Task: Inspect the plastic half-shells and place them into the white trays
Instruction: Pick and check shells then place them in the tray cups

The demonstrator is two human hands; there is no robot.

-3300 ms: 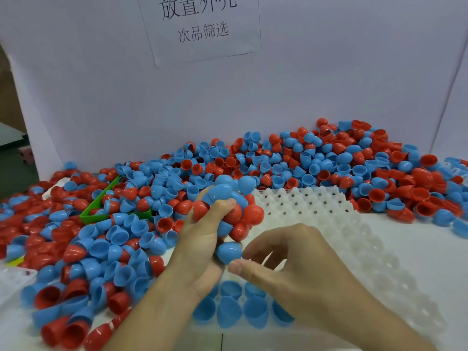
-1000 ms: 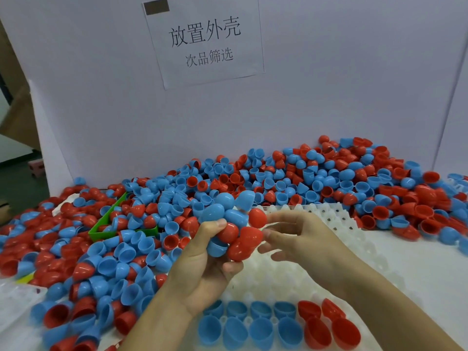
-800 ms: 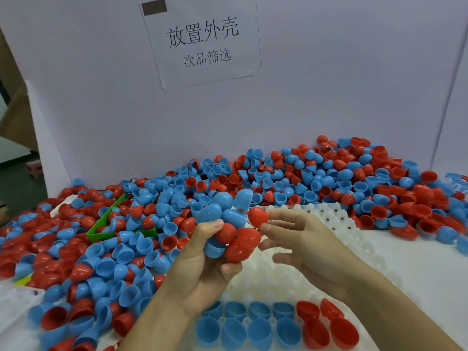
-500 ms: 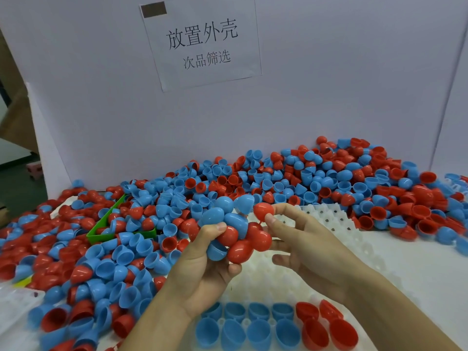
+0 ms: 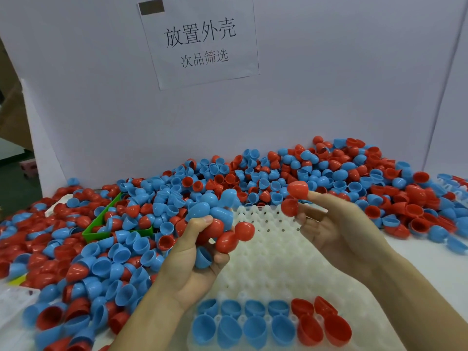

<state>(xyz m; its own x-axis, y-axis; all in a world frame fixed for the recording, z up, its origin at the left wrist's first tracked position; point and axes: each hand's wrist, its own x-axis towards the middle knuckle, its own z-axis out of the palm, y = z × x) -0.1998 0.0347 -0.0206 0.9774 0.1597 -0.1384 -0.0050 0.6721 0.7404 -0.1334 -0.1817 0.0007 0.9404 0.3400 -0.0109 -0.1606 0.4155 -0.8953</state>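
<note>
Left hand (image 5: pixel 195 259) clutches overfull blue-and-red plastic half-shell bunch (image 5: pixel 217 221); right hand (image 5: pixel 336 229) pinches two red half-shells (image 5: pixel 293 198) at 1 o'clock. Bunch risks spilling onto white pocketed tray (image 5: pixel 268 252).

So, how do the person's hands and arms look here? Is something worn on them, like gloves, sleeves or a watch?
Both hands are bare: no gloves on the left hand or the right hand. No ring shows on the fingers in view. Both forearms are uncovered as far as the picture's lower edge, with no sleeve, watch or wristband in sight. The nails that show look short and unpainted.
</note>
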